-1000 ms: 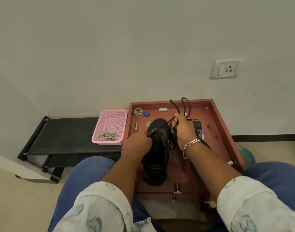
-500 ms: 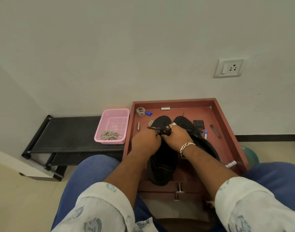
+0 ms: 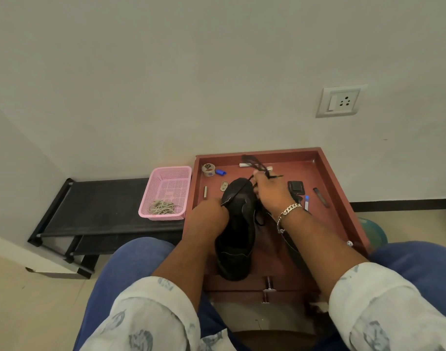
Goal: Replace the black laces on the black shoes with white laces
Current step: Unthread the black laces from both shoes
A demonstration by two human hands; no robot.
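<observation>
Black lace (image 3: 238, 192) runs taut from the left hand (image 3: 211, 214), which grips the black shoe (image 3: 235, 236) at its left side, up to the right hand (image 3: 272, 192), whose curled fingers pinch the lace just beyond the shoe's far end. That shoe lies in the red tray (image 3: 328, 173), its mate mostly hidden under the right forearm. Left of the tray, a pink basket (image 3: 166, 178) on a black rack (image 3: 97, 198) holds pale coiled laces (image 3: 163, 207).

Matt black shoe (image 3: 238, 236), perforated pink plastic basket (image 3: 166, 193), seemingly wooden reddish tray (image 3: 328, 178).
</observation>
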